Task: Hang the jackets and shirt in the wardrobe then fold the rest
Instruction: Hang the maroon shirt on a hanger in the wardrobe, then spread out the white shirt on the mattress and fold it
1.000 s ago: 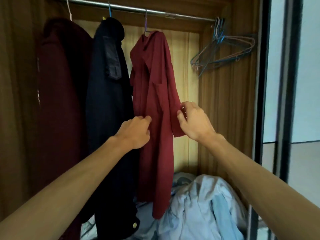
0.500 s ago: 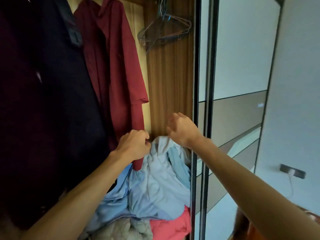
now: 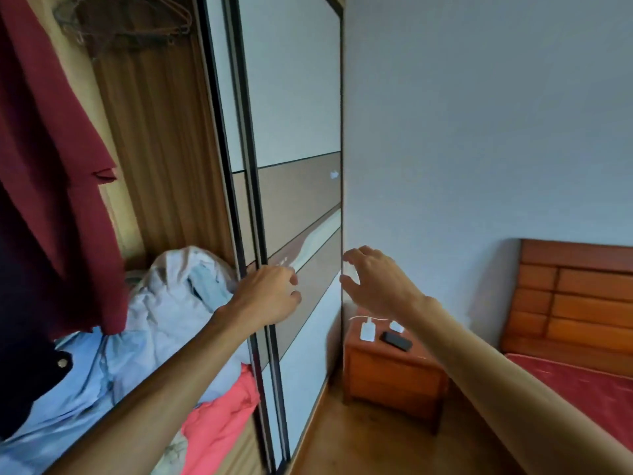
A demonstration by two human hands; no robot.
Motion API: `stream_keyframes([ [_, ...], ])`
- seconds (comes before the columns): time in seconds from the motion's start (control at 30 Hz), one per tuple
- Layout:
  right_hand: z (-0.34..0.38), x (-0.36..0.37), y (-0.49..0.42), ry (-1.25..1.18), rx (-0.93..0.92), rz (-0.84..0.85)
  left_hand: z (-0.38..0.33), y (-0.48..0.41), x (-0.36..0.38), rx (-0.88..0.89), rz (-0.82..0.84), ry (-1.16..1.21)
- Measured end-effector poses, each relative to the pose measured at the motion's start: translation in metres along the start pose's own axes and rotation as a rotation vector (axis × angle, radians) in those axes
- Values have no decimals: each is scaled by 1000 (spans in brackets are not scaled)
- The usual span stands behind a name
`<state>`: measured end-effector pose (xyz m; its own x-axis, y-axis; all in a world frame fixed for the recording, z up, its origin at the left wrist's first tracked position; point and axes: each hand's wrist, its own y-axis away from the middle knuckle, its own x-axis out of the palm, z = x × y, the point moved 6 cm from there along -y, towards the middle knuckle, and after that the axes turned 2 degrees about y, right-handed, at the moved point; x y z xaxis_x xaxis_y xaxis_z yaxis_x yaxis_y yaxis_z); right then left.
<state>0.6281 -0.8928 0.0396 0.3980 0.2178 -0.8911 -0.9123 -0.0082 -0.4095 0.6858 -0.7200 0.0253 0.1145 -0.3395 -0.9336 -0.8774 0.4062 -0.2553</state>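
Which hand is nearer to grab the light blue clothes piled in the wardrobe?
Probably the left hand: it hovers beside the light blue clothes, while the right hand is past the sliding door.

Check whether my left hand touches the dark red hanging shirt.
Apart. Head view: the left hand is by the black sliding door frame, pale blue clothes showing between it and the shirt.
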Motion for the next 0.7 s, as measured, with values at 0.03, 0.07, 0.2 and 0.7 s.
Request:
stream_keyframes([
  [0.03,-18,-8,13,19,36,-5,-21,-1,8,29,17,9],
  [0.07,-36,-16,28,34,71,-11,-43,-1,15,58,34,14],
  [0.2,-110,-54,100,70,225,-11,-141,6,45,180,69,45],
  [0.7,-331,-215,429,142,769,-133,-528,124,144,670,267,179],
])
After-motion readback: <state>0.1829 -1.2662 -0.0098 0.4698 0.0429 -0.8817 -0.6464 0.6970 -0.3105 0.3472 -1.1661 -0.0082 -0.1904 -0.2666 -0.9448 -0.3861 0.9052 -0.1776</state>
